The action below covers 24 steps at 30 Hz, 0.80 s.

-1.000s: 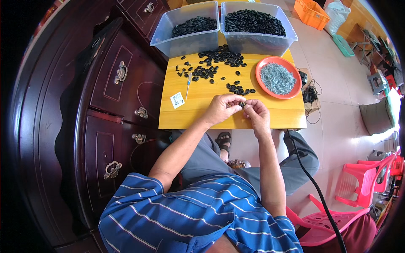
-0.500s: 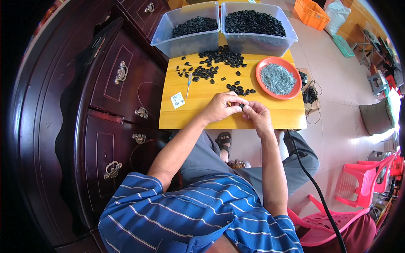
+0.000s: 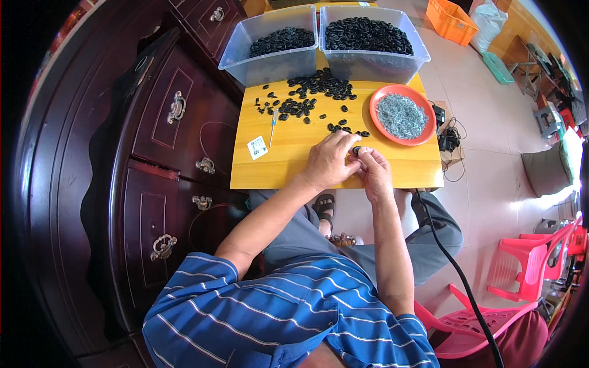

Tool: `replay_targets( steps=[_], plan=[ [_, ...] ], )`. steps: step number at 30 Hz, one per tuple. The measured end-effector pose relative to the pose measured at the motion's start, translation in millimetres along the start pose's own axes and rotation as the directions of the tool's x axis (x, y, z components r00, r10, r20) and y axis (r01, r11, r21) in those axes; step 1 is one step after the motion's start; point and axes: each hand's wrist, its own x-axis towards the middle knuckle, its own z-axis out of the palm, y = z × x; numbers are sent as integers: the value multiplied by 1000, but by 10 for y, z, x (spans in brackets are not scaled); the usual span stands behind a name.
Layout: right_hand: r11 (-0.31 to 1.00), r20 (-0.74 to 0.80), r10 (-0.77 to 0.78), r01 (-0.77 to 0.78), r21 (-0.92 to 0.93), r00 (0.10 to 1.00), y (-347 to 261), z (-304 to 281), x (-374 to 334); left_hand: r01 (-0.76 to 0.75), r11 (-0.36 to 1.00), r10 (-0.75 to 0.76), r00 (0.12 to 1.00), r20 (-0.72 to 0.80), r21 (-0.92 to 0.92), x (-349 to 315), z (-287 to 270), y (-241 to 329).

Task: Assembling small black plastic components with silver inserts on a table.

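Both of my hands are close together above the near part of the yellow table. My right hand (image 3: 376, 173) pinches a small black oval piece (image 3: 356, 149) between thumb and fingertips. Right beside it, my left hand (image 3: 330, 161) has its fingers bent over the piece and its thumb near the right fingertips. What lies within the left fingers is hidden. Just beyond the hands is a small group of black oval pieces (image 3: 364, 134), partly covered by the left fingers. A larger scatter of similar pieces (image 3: 299, 108) spreads toward the back.
Two clear plastic bins (image 3: 268, 69) (image 3: 374, 66) of black pieces stand at the table's back. An orange-red plate (image 3: 375, 121) of thin silvery bits sits at right. A small screwdriver (image 3: 273, 127) and a white card (image 3: 257, 148) lie left. Dark drawers (image 3: 162, 122) border the left side.
My left hand has turned over, its fingers now arching above the piece and nearer the small group. My right hand still pinches the piece, shifted slightly.
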Motion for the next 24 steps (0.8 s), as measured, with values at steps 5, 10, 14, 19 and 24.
replay_targets(
  steps=[5, 10, 14, 19, 24],
  plan=[
    [998, 24, -20, 19, 54, 1000, 42, -86, 49, -27, 998, 28, 999, -18, 52, 13, 88, -9],
    [991, 33, 25, -29, 134, 999, 38, -131, 71, -33, 999, 34, 998, -50, 23, 29, 120, -23],
    [987, 72, 53, -63, 145, 996, -64, -91, 19, -11, 1000, 11, 1000, -26, -14, 35, 102, -29],
    [994, 82, 42, -50, 100, 996, -41, -105, 29, -19, 1000, 19, 1000, 14, -1, 46, 83, -52],
    [996, 27, 8, -11, 88, 1000, 46, -130, 67, -24, 999, 23, 999, 32, 25, 52, 83, -42]
  ],
)
